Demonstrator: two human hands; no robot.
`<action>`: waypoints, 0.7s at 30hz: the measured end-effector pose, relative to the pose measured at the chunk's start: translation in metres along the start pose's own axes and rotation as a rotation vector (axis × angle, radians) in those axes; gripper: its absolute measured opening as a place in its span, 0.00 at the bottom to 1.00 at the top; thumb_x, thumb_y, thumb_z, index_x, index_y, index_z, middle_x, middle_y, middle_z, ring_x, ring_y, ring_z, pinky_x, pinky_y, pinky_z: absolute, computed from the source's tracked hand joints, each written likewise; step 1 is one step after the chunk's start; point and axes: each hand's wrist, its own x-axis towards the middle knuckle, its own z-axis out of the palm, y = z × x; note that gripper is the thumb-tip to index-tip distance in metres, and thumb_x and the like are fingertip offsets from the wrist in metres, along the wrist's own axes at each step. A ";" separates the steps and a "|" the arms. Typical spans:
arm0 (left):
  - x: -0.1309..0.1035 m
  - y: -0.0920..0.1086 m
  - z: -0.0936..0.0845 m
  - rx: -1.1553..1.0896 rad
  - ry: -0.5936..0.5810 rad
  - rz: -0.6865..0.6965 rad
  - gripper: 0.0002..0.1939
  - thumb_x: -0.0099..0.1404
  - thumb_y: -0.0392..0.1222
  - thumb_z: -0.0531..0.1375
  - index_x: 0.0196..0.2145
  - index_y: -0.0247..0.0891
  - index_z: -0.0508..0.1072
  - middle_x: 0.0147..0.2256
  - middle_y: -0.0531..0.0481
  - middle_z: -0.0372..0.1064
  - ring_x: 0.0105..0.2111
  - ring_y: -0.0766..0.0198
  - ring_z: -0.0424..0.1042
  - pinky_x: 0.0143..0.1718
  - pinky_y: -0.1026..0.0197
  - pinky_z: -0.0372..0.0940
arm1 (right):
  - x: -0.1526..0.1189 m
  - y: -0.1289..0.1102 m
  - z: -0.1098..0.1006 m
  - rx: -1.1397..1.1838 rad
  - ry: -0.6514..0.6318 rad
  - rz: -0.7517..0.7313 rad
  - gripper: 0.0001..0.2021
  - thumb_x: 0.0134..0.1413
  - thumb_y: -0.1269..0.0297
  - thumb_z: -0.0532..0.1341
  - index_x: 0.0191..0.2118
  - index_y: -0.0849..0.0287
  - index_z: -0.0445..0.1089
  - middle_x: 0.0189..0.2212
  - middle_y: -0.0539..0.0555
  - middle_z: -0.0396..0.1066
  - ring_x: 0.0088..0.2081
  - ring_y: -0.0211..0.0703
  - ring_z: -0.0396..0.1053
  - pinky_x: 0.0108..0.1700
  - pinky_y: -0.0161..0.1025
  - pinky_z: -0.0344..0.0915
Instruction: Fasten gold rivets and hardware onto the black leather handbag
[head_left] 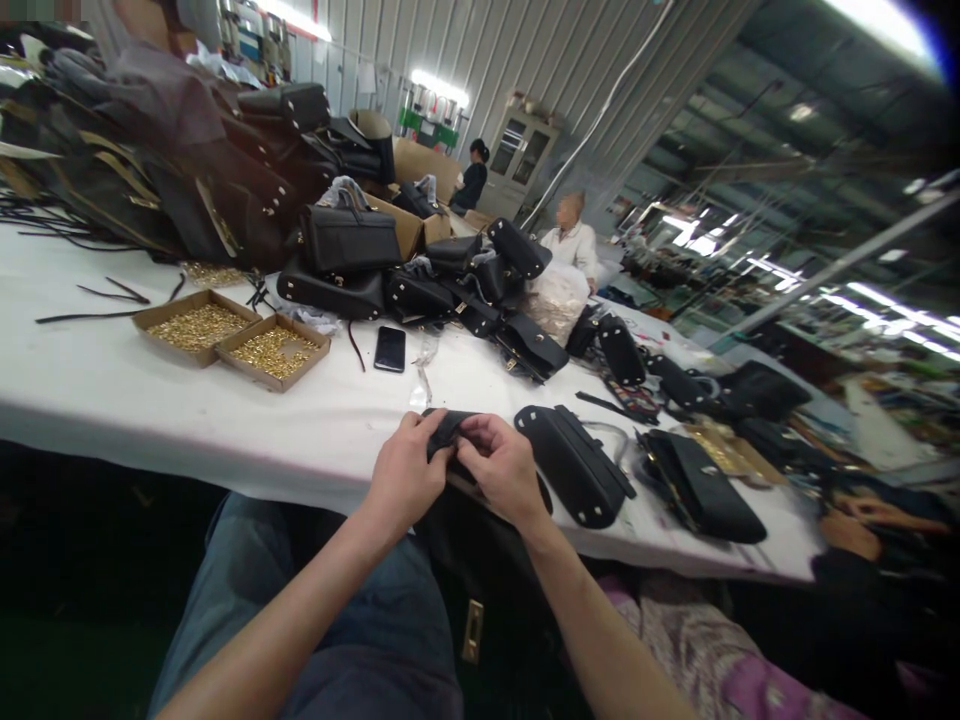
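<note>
Both hands were together at the near edge of the white table (330, 430), above the lap. The left hand (409, 470) gripped a dark black bag (480, 540) near its upper part. The right hand (499, 465) had its thumb and fingers pinched on the same area, close beside the left. The fingers covered the spot being handled, so the exact part between them could not be made out. The bag's body hung below the table edge, dark against the shadow and partly hidden by the right forearm; a gold clasp (472, 632) was visible low on it.

To the right of the hands, a black handbag (574, 465) lay on the table, with a second handbag (701, 485) farther right. Beyond the hands lay a phone (390, 349); to its left, two shallow boxes, the nearer box (276, 352) and the farther box (196, 328), held small gold pieces too fine to identify singly. A heap of bags (352, 240) stood behind, overlapping and uncountable. At the right edge, a neighbour's hands (851, 530) were blurred, and what they touched was unclear.
</note>
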 end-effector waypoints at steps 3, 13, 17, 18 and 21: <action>-0.005 -0.003 -0.008 0.135 -0.057 0.064 0.34 0.73 0.36 0.59 0.74 0.50 0.63 0.57 0.39 0.73 0.46 0.47 0.80 0.46 0.52 0.72 | 0.000 0.000 0.000 -0.036 -0.037 -0.025 0.09 0.64 0.62 0.69 0.48 0.56 0.76 0.41 0.56 0.83 0.41 0.48 0.82 0.45 0.42 0.78; -0.008 -0.010 -0.005 -0.004 0.013 0.136 0.26 0.69 0.24 0.49 0.57 0.44 0.73 0.56 0.43 0.78 0.57 0.50 0.78 0.60 0.52 0.70 | 0.009 0.008 -0.004 -0.007 -0.114 0.003 0.06 0.61 0.61 0.70 0.41 0.56 0.77 0.34 0.51 0.80 0.35 0.44 0.76 0.39 0.39 0.74; -0.008 -0.005 -0.003 0.032 0.036 0.102 0.22 0.70 0.25 0.50 0.51 0.45 0.75 0.57 0.44 0.77 0.54 0.51 0.80 0.56 0.53 0.72 | 0.009 0.010 -0.007 0.065 -0.112 0.027 0.07 0.60 0.61 0.71 0.41 0.56 0.76 0.34 0.51 0.79 0.35 0.44 0.76 0.39 0.39 0.74; -0.009 -0.005 -0.003 0.056 0.023 0.097 0.21 0.71 0.25 0.51 0.49 0.46 0.76 0.59 0.45 0.76 0.53 0.51 0.80 0.55 0.53 0.72 | 0.010 0.011 -0.008 0.082 -0.112 0.032 0.08 0.60 0.60 0.71 0.41 0.56 0.76 0.34 0.51 0.79 0.35 0.44 0.75 0.38 0.39 0.74; -0.008 -0.004 -0.004 0.135 -0.016 0.084 0.19 0.73 0.28 0.52 0.46 0.46 0.79 0.68 0.45 0.70 0.54 0.48 0.81 0.54 0.51 0.74 | 0.012 0.012 -0.011 0.124 -0.138 0.042 0.09 0.60 0.58 0.72 0.41 0.56 0.77 0.34 0.50 0.79 0.34 0.42 0.75 0.37 0.38 0.73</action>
